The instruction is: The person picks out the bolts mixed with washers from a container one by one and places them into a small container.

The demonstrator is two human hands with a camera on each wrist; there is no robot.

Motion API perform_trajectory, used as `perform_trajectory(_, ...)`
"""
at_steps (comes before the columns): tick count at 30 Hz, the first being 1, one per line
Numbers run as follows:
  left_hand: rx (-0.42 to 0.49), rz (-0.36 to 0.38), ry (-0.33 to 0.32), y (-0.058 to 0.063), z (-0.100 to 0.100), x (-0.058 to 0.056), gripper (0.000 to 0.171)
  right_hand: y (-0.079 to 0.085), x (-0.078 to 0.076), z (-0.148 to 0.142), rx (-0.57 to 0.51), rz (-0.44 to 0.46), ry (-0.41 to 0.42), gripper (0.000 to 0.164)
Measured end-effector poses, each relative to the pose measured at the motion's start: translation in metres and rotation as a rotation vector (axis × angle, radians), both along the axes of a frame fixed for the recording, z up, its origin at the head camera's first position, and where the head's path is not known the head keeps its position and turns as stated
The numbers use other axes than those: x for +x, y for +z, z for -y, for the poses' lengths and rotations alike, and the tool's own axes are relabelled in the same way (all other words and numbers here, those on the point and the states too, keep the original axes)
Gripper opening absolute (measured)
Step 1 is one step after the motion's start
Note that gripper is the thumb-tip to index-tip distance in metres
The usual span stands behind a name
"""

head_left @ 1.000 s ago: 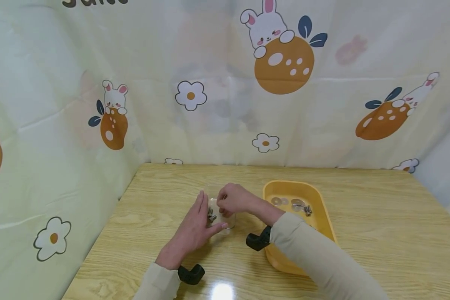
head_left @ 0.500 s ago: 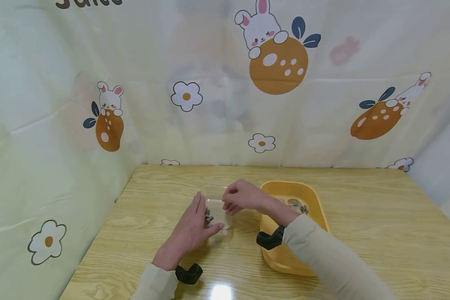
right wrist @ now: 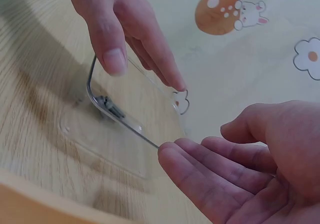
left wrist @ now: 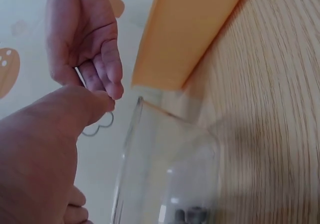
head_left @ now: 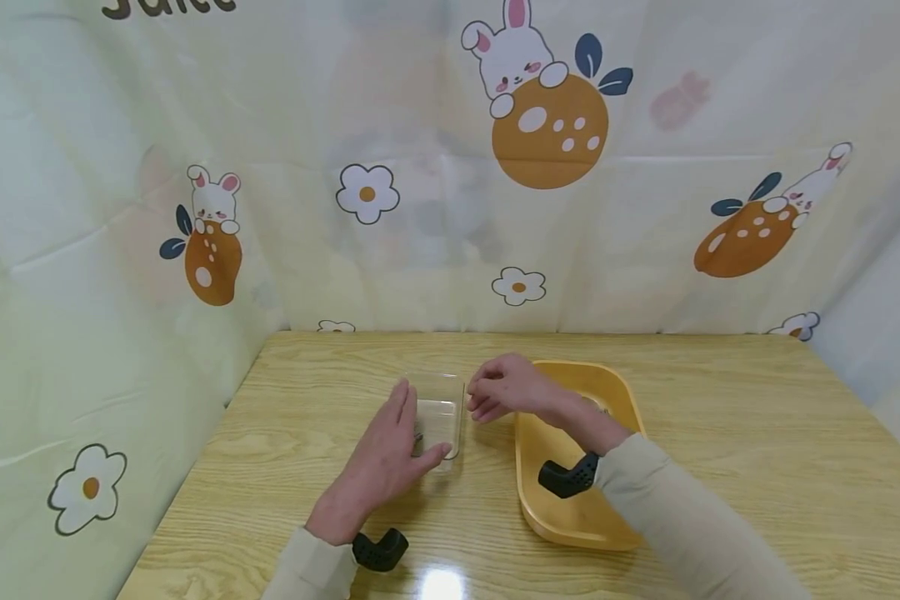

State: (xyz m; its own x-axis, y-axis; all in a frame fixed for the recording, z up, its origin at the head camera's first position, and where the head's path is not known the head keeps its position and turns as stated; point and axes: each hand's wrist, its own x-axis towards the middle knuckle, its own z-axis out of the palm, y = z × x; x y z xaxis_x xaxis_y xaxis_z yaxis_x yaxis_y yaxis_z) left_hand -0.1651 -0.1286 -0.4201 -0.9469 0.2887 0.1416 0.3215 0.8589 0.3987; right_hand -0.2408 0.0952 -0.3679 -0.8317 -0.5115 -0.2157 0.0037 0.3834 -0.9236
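A clear plastic box (head_left: 440,417) stands on the wooden table, with several small metal bolts (right wrist: 111,106) lying together at one end of it. My left hand (head_left: 382,454) is held at the box's left side, fingers straight and thumb spread over the near rim; it grips nothing and covers most of the bolts in the head view. Just right of the box is my right hand (head_left: 512,387). Its palm faces up in the right wrist view, the loosely bent fingers hold nothing, and the fingertips (right wrist: 170,154) are close to the rim.
A yellow-orange tray (head_left: 579,521) sits right of the box, under my right forearm. The forearm hides most of the small metal pieces (head_left: 598,407) at its far end. A patterned curtain (head_left: 420,275) rises behind the table and along its left side.
My right hand has moved from over the box to the right, clear of its opening, its fingers loosening. My left hand stays by the box. The head view has shifted slightly.
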Motion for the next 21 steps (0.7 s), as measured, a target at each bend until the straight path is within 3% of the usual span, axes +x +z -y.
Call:
perform_trajectory(7, 0.031, 0.051, -0.036, 0.007, -0.013, 0.000, 0.097, 0.001, 0.000, -0.020, -0.015, 0.016, -0.046, 0.023)
perform_trajectory(21, 0.020, 0.038, -0.121, 0.015, -0.036, 0.002, 0.097, 0.002, -0.001, -0.073, 0.007, 0.010, -0.136, 0.032)
